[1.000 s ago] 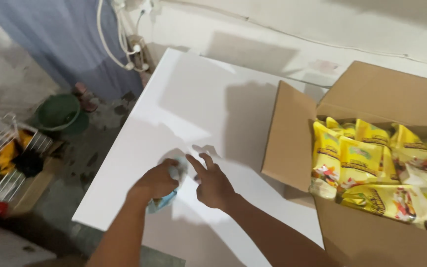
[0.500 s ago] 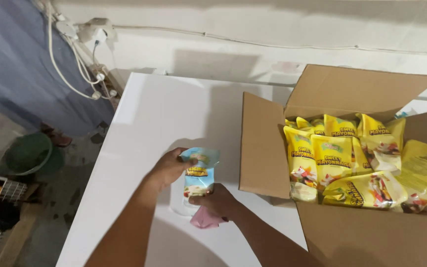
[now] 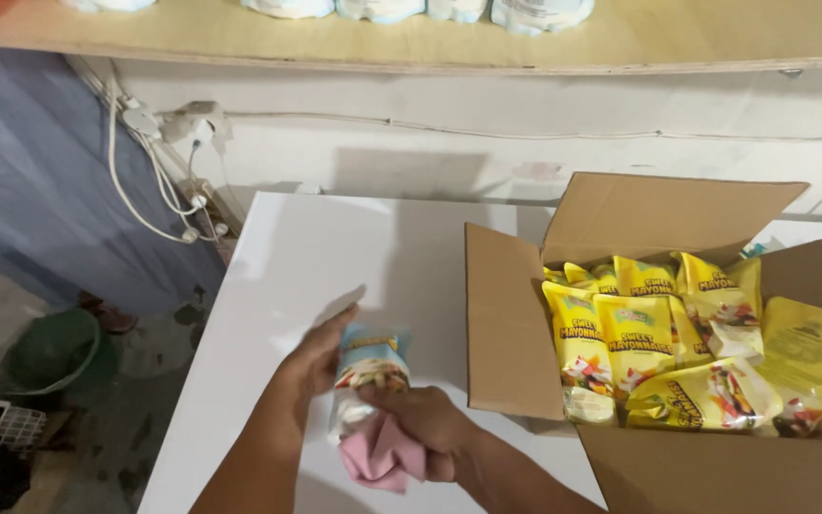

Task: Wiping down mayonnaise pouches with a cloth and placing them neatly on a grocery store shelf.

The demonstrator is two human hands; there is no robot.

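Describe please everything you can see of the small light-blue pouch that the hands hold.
The small light-blue soft plastic pouch stands roughly upright above the white table, left of the open cardboard box. Its top is pale blue with a yellow band; lower down is a food picture, and the bottom looks whitish. The left hand supports its left side; the right hand, which also holds a pink cloth, grips its lower part.

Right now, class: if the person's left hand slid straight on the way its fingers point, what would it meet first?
The left hand points up-right, over the white table. First in line is probably the open flap of the cardboard box, though depth is unclear.
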